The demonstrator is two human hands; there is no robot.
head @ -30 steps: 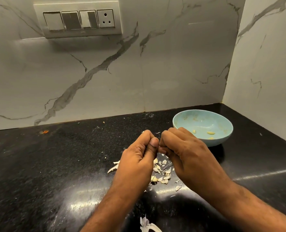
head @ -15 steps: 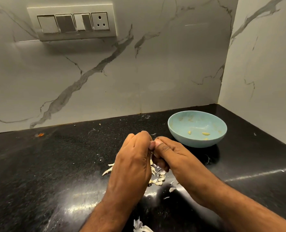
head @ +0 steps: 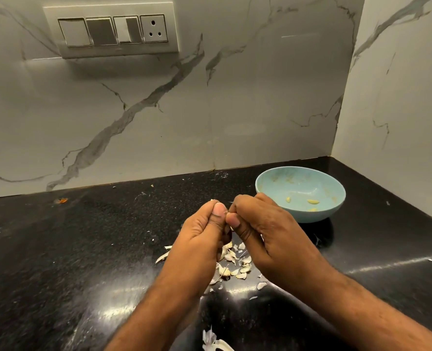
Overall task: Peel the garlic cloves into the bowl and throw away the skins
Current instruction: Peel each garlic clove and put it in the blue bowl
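- Right now the left hand [head: 199, 239] and the right hand [head: 263, 229] are both curled shut, thumb tips pressed together over a small garlic clove [head: 226, 212]; only a sliver of it and its papery skin shows between the thumbs, so how much skin remains on it cannot be told.
- Likely slip: the clove is small and pinched only at the fingertips, so a hard pull with a thumbnail could squirt it out onto the black counter [head: 83, 249], or down among the skins [head: 232, 262] heaped directly beneath the hands, where it would be hard to pick out.
- The bowl [head: 336, 198] sits to the right and a little beyond the right hand, close by, with a few peeled cloves [head: 313, 201] in it. A careless toss could miss the rim, and the right knuckles, near its wall, could nudge it.
- Skin flakes could cling to the fingers and ride into the bowl along with the clove, spoiling the sorting.
- Scraps are scattered beyond the heap, including a larger piece [head: 213, 344] at the near edge of the view; light bits like these could be brushed off the counter by a forearm and missed when the skins are gathered for throwing away.
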